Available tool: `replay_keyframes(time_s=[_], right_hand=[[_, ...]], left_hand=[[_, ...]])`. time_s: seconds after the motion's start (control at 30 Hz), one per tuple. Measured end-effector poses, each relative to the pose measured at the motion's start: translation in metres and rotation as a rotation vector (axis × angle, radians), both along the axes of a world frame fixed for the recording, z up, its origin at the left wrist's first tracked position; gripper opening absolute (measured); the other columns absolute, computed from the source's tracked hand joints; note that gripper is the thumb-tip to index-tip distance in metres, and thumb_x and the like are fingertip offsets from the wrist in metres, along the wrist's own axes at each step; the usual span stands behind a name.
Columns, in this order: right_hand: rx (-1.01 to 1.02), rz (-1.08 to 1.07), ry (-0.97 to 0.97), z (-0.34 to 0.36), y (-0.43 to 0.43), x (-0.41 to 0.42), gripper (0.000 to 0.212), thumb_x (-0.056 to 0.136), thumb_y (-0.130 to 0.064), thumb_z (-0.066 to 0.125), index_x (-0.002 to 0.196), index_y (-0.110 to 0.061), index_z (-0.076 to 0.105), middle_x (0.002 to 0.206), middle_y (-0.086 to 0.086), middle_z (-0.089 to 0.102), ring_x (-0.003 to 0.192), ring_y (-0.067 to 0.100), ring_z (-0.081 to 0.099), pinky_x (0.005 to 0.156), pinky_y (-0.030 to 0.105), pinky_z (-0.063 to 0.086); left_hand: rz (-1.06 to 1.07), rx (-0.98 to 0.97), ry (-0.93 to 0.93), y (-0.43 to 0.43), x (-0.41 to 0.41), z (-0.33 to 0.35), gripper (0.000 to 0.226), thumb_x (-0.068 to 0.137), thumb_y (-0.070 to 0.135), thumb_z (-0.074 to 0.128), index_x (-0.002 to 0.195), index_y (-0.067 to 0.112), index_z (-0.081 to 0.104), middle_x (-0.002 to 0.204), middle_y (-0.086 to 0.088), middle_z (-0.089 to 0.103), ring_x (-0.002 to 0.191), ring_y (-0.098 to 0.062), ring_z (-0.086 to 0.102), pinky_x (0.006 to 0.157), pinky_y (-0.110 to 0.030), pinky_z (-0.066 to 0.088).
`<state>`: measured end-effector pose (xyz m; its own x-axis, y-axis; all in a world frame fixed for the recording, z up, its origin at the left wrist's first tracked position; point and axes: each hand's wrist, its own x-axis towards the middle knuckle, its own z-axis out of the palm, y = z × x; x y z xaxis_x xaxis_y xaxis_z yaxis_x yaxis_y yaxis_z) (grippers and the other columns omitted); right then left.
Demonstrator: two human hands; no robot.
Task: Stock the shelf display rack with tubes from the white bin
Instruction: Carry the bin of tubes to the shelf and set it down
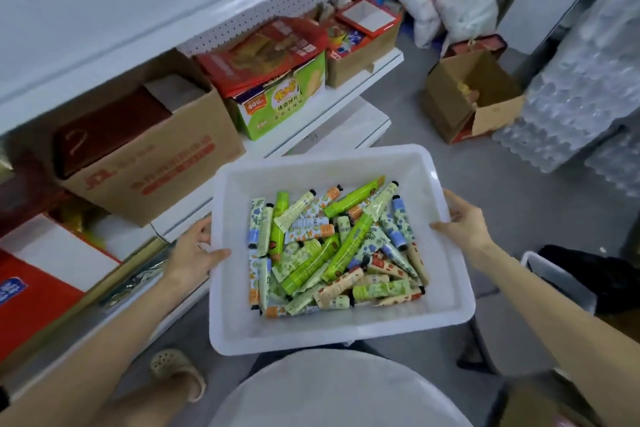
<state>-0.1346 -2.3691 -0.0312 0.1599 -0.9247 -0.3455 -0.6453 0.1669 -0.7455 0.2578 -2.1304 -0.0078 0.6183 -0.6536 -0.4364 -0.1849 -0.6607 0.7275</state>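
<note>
1. Where the white shelf rack (104,10) rises at the left, 1 large brown carton (156,163) sits on a low shelf.
2. 1 left hand (195,253) grips the bin's left rim, thumb curled over the edge.
3. 1 white bin (235,322) is held up beside the rack, in front of the person.
4. Tubes (332,246) lie heaped inside it: 4 are bright green, and the pale patterned ones overlap too much to count.
5. 1 right hand (464,218) grips the right rim, thumb over the edge.
6. 1 open carton (467,97) stands on the floor beyond.
</note>
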Motion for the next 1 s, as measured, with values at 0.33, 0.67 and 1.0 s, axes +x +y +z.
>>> replay_keyframes(time_s=[0.33, 0.67, 1.0], right_hand=[[-0.17, 0.129, 0.016, 0.049, -0.183, 0.071, 0.067, 0.075, -0.001, 0.072, 0.134, -0.025, 0.053, 0.106, 0.011, 0.064, 0.089, 0.028, 0.057, 0.076, 0.04, 0.048], [-0.232, 0.235, -0.021, 0.079, -0.297, 0.112, 0.068, 0.075, 0.0, 0.073, 0.136, -0.022, 0.051, 0.094, 0.002, 0.063, 0.079, 0.018, 0.056, 0.07, 0.028, 0.047], [-0.23, 0.52, -0.062, 0.077, -0.369, 0.124, 0.077, 0.076, 0.0, 0.072, 0.141, -0.027, 0.043, 0.097, 0.008, 0.061, 0.077, 0.02, 0.055, 0.074, 0.042, 0.053]], left_hand=[[-0.057, -0.159, -0.053, -0.155, 0.055, 0.043, 0.064, 0.077, -0.006, 0.072, 0.131, 0.022, 0.052, 0.095, -0.012, 0.067, 0.089, -0.03, 0.064, 0.058, -0.027, 0.051], [-0.001, -0.17, -0.106, -0.231, 0.071, 0.068, 0.069, 0.078, 0.004, 0.074, 0.108, 0.059, 0.046, 0.084, -0.008, 0.069, 0.076, -0.027, 0.07, 0.07, -0.045, 0.059], [0.393, -0.177, -0.145, -0.224, -0.03, 0.072, 0.064, 0.081, 0.004, 0.071, 0.119, 0.048, 0.045, 0.08, -0.005, 0.061, 0.072, -0.025, 0.063, 0.058, -0.032, 0.055]])
